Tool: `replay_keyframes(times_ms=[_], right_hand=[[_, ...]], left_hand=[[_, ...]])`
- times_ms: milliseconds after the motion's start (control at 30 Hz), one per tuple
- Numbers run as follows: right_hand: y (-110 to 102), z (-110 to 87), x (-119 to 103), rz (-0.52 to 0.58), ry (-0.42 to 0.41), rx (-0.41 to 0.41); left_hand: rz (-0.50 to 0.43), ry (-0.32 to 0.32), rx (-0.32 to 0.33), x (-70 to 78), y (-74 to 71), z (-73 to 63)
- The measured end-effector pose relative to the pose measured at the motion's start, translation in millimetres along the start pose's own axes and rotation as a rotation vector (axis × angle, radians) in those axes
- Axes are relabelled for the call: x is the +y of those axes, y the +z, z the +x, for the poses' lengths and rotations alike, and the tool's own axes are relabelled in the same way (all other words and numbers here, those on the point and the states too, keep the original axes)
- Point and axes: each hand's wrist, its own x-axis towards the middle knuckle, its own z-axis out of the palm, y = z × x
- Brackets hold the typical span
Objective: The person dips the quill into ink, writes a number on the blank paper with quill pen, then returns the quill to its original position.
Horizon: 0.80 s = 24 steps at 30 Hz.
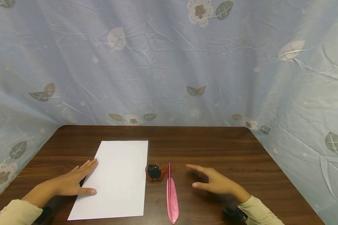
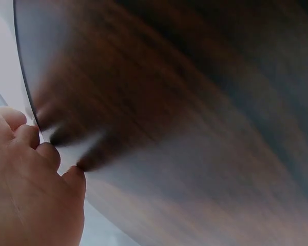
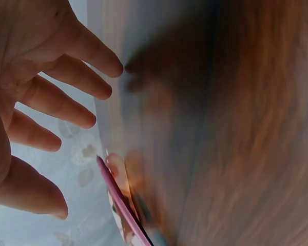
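A blank white sheet of paper (image 1: 115,178) lies on the left part of the table. My left hand (image 1: 73,181) rests at its left edge, with the thumb and fingertips on the sheet and the fingers straight. Right of the paper sits a small orange translucent holder (image 1: 150,178) with a dark round piece (image 1: 154,171) in it. Beside that lies a pink feather pen (image 1: 172,200), its tip pointing away from me and crossing the holder's end. My right hand (image 1: 217,181) is to the right of the pen, fingers spread and relaxed, holding nothing.
The dark wooden table (image 1: 200,140) reaches back to a pale blue curtain (image 1: 169,62) with leaf and flower prints, which also hangs along both sides. A dark band (image 1: 235,214) is at the right wrist.
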Motion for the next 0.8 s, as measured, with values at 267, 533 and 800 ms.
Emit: replay_keyframes(times_ms=[267,533,800], right_hand=[[12.7,13.3,-4.2,0.086,-0.052,-0.026],[23.2,25.3,-4.5,0.129,-0.076,-0.029],[27.7,35.9,-2.4,0.123,-0.100,0.004]], left_hand=[[0.039,0.013,-0.009,1.5,-0.5,-0.7],[0.076,0.010,0.005,-1.5,2.7,-0.5],[0.071,0.009,0.019,-5.5,3.1,-0.3]])
